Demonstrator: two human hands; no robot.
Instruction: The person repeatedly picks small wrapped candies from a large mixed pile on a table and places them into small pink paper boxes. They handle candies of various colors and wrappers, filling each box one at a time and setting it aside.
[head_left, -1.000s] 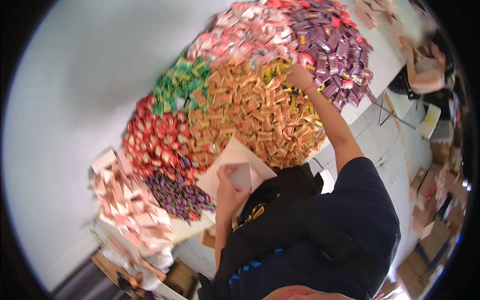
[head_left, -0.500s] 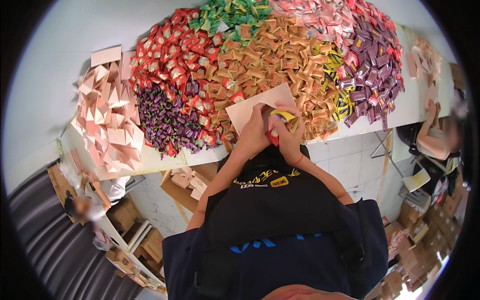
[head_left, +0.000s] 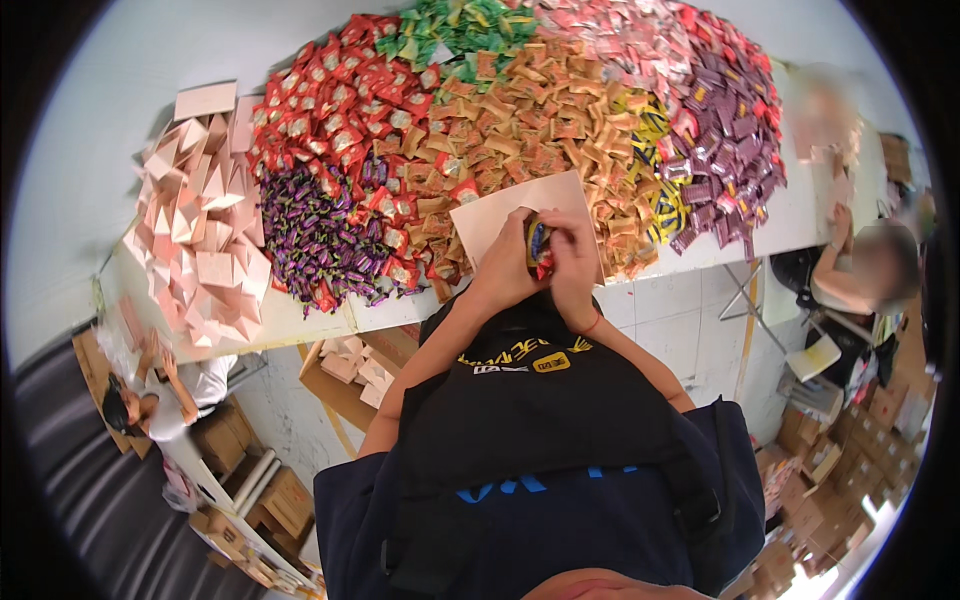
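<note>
In front of my chest, my left hand [head_left: 507, 262] is closed around a pale pink paper box [head_left: 483, 222] with its flap raised. Wrapped sweets [head_left: 540, 247], dark blue, yellow and red, show between my hands at the box's mouth. My right hand [head_left: 572, 262] curls over these sweets, its fingers bent and slightly blurred. The box's lower part is hidden by my hands. Just beyond lies a heap of orange-brown wrapped sweets [head_left: 535, 125], beside yellow-and-black ones [head_left: 667, 210].
Red sweets [head_left: 320, 100], purple ones [head_left: 320, 235], green ones [head_left: 465, 35], pink ones [head_left: 620, 45] and maroon ones [head_left: 725, 150] cover the table [head_left: 330, 322]. Folded pink boxes [head_left: 205, 230] pile up left. A cardboard carton [head_left: 335, 390] stands below. Co-workers sit left [head_left: 185, 385] and right [head_left: 845, 270].
The yellow and red sweets in my right hand have moved down into the box's mouth, and my right fingers have curled over them. The whole view has shifted slightly.
</note>
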